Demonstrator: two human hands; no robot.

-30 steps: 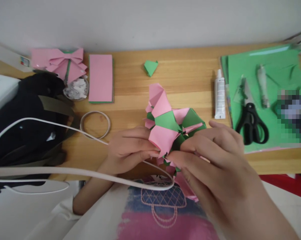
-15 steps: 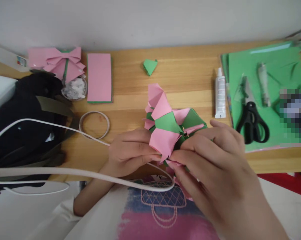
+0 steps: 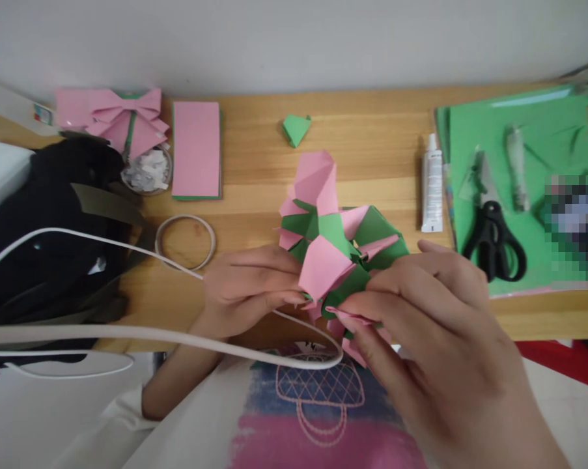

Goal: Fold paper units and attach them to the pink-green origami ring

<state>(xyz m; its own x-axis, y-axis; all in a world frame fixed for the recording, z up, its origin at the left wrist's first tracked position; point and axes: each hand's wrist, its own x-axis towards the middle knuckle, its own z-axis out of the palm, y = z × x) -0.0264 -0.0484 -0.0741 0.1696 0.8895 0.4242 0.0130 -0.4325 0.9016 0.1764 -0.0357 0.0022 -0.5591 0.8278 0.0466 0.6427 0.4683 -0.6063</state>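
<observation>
Folded multi-pointed paper model [image 3: 332, 233]: pink and green panels, mixed. Small folded green paper piece [image 3: 296, 129]: uniform green. Rectangular pink-topped paper stack [image 3: 196, 150]: green along its edge. Pink folded paper bow [image 3: 125, 104]: green central strip. White squeeze tube [image 3: 432, 189]: dark print. Black-handled metal scissors [image 3: 493, 244]: grey blades. Large flat green paper sheets [image 3: 542, 170]: pink at lower edge. Light-brown wooden desk [image 3: 254, 169]: streaked grain. White fabric shirt [image 3: 318, 449]: blue and pink blocks, pink crosshatched motif.
</observation>
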